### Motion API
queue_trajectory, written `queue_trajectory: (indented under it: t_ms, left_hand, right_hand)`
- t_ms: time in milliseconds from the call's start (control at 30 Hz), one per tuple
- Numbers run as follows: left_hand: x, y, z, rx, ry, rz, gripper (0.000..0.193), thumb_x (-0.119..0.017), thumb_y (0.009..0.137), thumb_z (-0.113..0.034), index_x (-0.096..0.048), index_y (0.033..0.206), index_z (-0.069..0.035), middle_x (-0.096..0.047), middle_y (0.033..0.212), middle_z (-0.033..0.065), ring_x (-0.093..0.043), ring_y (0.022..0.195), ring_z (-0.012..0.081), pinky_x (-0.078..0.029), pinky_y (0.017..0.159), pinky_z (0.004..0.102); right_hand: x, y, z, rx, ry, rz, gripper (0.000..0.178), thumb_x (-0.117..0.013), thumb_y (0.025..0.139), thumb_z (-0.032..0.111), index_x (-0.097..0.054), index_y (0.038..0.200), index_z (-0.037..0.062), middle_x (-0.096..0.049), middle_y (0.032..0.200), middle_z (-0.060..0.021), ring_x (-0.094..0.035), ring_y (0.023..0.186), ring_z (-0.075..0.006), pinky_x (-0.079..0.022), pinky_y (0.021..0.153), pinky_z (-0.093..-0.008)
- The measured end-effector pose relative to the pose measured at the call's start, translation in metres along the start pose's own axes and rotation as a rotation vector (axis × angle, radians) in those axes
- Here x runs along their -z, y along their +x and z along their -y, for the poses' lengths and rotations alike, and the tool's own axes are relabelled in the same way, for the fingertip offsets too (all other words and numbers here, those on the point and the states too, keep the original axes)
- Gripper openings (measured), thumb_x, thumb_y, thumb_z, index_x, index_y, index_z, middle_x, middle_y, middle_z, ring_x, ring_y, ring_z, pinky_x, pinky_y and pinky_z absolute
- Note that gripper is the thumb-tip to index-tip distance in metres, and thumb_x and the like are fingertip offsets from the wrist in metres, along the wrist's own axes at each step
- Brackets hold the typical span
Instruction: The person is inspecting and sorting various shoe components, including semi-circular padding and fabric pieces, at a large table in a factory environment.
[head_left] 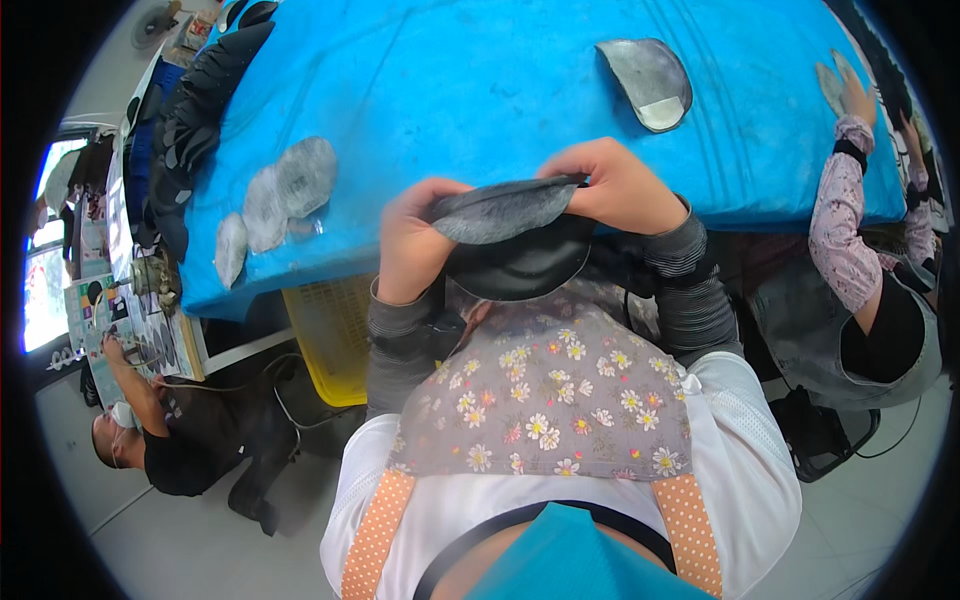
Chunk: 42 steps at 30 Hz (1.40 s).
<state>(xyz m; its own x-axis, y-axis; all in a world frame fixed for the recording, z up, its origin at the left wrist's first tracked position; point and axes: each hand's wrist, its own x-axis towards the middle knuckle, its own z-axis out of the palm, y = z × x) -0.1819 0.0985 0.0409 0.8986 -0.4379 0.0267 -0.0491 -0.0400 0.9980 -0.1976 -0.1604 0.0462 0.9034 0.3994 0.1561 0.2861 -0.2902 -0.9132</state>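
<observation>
A black, leather-like piece [520, 268] with a grey fuzzy side folded over its top is held between my two hands at the near edge of the blue-covered table. My left hand [415, 235] pinches its left end, the thumb on the grey side. My right hand [628, 188] grips the upper right end between thumb and fingers. The lower part of the piece curves down in front of my flowered apron. Farther off to the right, a curved grey piece [645, 80] with a dark rim and a pale patch lies on the table.
Several grey rounded pads [265, 210] lie on the blue table cover [440, 90] at the left. A long row of black curved pieces [190, 120] lines the left edge. Below the table stands a yellow crate [325, 350]. Co-workers sit at the left and right; one hand [855, 100] rests on the table.
</observation>
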Motion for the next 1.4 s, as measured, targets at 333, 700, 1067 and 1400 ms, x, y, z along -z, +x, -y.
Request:
queue_trajectory:
  t_ms: [333,700,1067,1400]
  left_hand:
    - [-0.01,0.0,-0.011,-0.015,-0.142,-0.015,0.016,-0.066,0.086,0.004,-0.068,0.102,0.002,-0.069,0.1,0.0051,-0.064,0.091,0.0122,-0.051,0.079,0.0249]
    - [-0.013,0.002,-0.018,-0.3,0.105,0.047,0.021,-0.069,0.083,0.004,-0.07,0.104,-0.001,-0.069,0.094,0.0065,-0.064,0.088,0.0142,-0.05,0.074,0.0267]
    - [-0.02,0.007,-0.016,-0.463,0.177,-0.02,0.019,-0.073,0.076,0.006,-0.068,0.093,0.0,-0.066,0.088,0.0077,-0.063,0.081,0.0166,-0.048,0.07,0.0272]
    - [-0.022,0.005,-0.031,-0.476,0.308,0.057,0.015,-0.074,0.077,0.002,-0.068,0.091,0.0,-0.066,0.082,0.008,-0.063,0.076,0.0174,-0.048,0.068,0.0268]
  right_hand:
    - [0.007,-0.006,0.015,0.013,0.201,-0.095,0.017,-0.068,0.086,0.007,-0.07,0.1,-0.0018,-0.072,0.089,-0.0081,-0.063,0.083,-0.011,-0.051,0.075,-0.0261]
    - [0.001,-0.007,0.025,0.161,0.229,-0.159,0.015,-0.068,0.084,0.002,-0.072,0.098,0.002,-0.068,0.09,-0.006,-0.063,0.085,-0.0142,-0.049,0.076,-0.0261]
    - [-0.005,-0.006,0.03,0.2,0.275,-0.215,0.01,-0.074,0.08,0.002,-0.071,0.089,0.0012,-0.066,0.083,-0.0061,-0.062,0.082,-0.0164,-0.048,0.074,-0.0271]
    - [-0.002,-0.001,0.031,0.215,0.178,-0.11,0.01,-0.075,0.081,0.009,-0.071,0.088,0.0027,-0.066,0.082,-0.0064,-0.061,0.077,-0.0161,-0.046,0.069,-0.0289]
